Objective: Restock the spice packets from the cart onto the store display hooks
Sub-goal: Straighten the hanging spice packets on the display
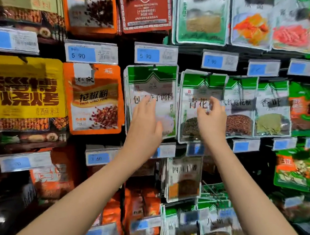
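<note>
Both my hands are raised in front of a wall of hanging spice packets. My left hand lies flat with straight fingers against a green-topped white packet hanging on a hook. My right hand reaches the neighbouring green-topped packet of dark green peppercorns; its fingers are loosely spread at the packet's front, and I cannot tell whether they pinch anything. Neither hand carries a loose packet. The cart is out of view.
An orange pepper-powder pouch and a yellow barbecue-seasoning pouch hang to the left. More green-topped packets hang to the right. Blue price tags sit on the hook ends. Lower rows hold further packets.
</note>
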A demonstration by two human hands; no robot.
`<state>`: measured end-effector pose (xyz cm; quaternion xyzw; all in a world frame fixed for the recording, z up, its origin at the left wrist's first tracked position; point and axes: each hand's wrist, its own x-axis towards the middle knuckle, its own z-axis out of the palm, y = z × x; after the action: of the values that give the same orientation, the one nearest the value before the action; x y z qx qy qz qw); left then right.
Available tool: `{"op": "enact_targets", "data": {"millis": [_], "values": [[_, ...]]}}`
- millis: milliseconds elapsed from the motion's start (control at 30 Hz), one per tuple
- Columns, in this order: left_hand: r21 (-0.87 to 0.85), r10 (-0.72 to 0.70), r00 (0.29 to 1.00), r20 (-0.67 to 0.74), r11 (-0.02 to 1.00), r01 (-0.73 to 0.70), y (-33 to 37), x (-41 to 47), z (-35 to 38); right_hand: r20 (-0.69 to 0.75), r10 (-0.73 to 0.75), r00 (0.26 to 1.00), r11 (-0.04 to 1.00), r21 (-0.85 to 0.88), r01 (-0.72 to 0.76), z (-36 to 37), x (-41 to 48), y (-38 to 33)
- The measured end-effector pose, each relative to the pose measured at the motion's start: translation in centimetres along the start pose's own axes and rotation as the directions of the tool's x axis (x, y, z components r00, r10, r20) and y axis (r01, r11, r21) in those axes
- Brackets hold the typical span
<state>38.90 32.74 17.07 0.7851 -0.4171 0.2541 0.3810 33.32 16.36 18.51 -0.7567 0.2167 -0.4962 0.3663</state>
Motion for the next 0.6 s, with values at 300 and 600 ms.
{"op": "enact_targets", "data": {"millis": [300,600], "values": [[-0.154,-0.176,0.911,0.372,0.957,0.248,2.5,4.9,5.6,0.158,0.209,0.965,0.975,0.039,-0.217,-1.9,4.2,4.1],[-0.258,-0.196,0.924,0.330,0.922,0.288,3.3,4.2,6.1,0.152,0.200,0.968,0.963,0.149,-0.222,-2.0,3.5,4.9]]}}
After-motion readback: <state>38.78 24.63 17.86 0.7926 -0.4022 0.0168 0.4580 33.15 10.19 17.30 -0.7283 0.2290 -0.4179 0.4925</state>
